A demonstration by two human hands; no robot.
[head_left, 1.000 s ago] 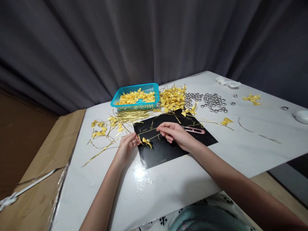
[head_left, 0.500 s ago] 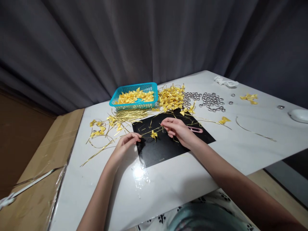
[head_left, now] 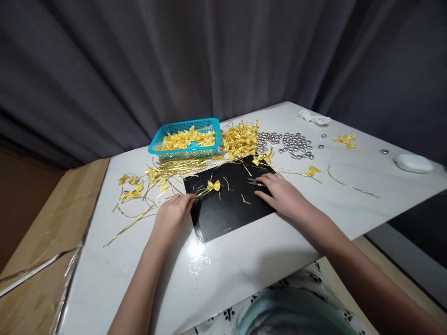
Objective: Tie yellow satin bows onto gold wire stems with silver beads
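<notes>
While dark curtains [head_left: 209, 56] hang behind, white table [head_left: 244, 260], black mat [head_left: 226, 214], left fingers [head_left: 186, 201] pinching gold wire [head_left: 202, 191]

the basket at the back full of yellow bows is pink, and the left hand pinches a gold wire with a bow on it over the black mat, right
Not quite: the basket is turquoise, as the head view shows. The rest holds: the left hand pinches the gold wire with its bow over the black mat.

We see bare table [head_left: 265, 260] near us; the basket [head_left: 186, 139], bows [head_left: 239, 139] and beads [head_left: 293, 144] crowd the back.
</notes>
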